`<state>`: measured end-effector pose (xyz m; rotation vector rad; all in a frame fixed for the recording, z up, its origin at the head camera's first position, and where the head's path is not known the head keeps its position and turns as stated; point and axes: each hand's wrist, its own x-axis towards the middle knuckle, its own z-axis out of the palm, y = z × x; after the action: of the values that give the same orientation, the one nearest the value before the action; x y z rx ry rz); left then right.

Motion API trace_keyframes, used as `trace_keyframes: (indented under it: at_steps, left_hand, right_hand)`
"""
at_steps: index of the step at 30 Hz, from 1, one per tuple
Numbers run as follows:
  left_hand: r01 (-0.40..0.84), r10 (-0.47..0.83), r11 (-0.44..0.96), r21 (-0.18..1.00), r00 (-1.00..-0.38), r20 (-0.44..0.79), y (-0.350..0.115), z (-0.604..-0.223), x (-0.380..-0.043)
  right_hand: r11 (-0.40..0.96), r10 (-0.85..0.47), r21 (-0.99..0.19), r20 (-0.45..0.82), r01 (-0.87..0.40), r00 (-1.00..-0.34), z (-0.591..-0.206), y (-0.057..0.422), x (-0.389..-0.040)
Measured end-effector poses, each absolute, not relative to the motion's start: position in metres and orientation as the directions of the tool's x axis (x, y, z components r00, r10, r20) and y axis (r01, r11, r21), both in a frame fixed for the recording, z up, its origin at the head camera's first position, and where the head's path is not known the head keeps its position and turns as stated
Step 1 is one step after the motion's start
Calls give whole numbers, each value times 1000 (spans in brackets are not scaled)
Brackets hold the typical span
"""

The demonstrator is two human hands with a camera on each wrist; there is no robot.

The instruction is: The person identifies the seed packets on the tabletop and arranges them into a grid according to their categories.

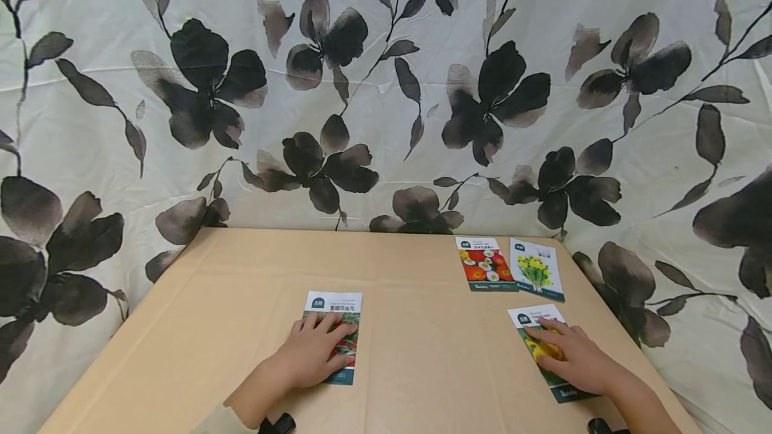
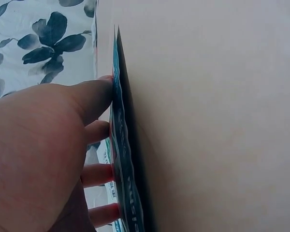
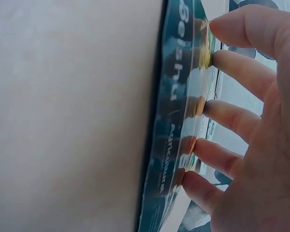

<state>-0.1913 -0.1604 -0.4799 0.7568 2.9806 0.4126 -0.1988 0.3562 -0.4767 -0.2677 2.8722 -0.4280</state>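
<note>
An indoor spot, by the look of it, screened by flowered cloth; the kind of room cannot be told.
A pale fabric (image 1: 416, 159) printed with grey and black blossoms rises behind the table (image 1: 428, 327) and shows past both its sides, lightly creased like a curtain or hanging sheet, and it hides whatever lies beyond. The tabletop is plain tan with faint fold lines. The soft floral pattern leans toward a home, while the packets (image 1: 487, 265) with plant pictures on the table would suit a shop or a household equally.
</note>
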Motion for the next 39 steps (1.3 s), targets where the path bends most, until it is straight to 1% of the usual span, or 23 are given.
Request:
trace_keyframes:
  at_steps: [4,10,26,39]
  left_hand:
    - [472,479,842,260,-877,42,-161,-481,-191]
    - [467,479,842,269,-878,25,-161,-480,-190]
    - [464,473,841,279,-880,38,-162,-480,-190]
    - [453,466,848,275,-885,22,-161,-478,-192]
  right_hand:
    - [941,-208,-309,-197,-140,-958,-477,355,-198]
    - [942,-209,-306,-202,-141,-957,-479,354,-197]
    - [950,-201,-273,-175,-149,-964,-481,346,-194]
    - [949,-197,-283,-181,-141,-964,-478,340,-193]
